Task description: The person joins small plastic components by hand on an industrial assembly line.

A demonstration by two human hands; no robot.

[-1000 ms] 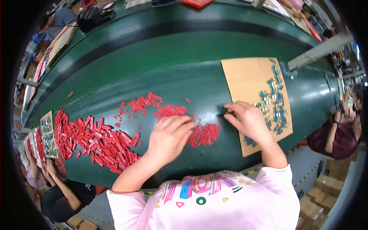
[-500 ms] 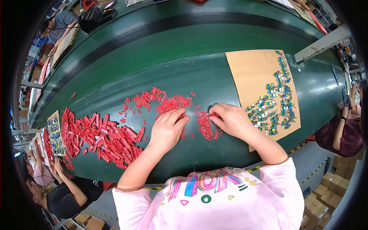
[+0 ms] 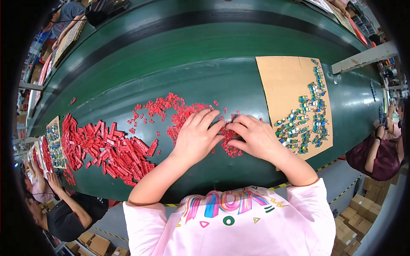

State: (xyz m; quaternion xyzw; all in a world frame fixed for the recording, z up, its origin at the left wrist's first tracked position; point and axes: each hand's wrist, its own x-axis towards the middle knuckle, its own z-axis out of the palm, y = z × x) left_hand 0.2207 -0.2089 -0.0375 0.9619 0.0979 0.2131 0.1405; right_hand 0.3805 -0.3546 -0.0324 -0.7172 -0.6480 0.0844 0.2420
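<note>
1. Red bits [image 3: 174, 123], small and loose, lie spread on the green bench [image 3: 205, 77]. Main scatter: just left of and beyond the left hand [image 3: 200, 134]. Smaller cluster: between the two hands, partly covered by the right hand [image 3: 257, 137].
2. Left hand: palm down, over the right edge of the main scatter. Fingers slightly bent and close together, pointing away and to the right; gap from thumb to index narrow. Whether a bit is pinched there: cannot tell.
3. Right hand: palm down, beside the smaller cluster. Fingers curled toward the left hand, thumb a little below the index, opening narrow. Fingertips partly hidden; cannot tell whether they hold a bit.
4. Fingertips of both hands near each other; contact between them unclear.
5. A few stray bits lie beyond the hands, apart from the main scatter.
6. Red bars [image 3: 121, 147], longer than the bits, form a heap on the left of the bench, well apart from both hands. Many overlap at mixed angles.
7. Cardboard [image 3: 277, 77] lies flat to the right. Small blue, green and yellow figures [image 3: 301, 119] cover its right and near parts. Right forearm passes over its near left corner.
8. Periphery: a co-worker in black [image 3: 70, 219] sits at left; another in maroon [image 3: 370, 153] at right. Brown boxes [image 3: 367, 208] stand at lower right.
</note>
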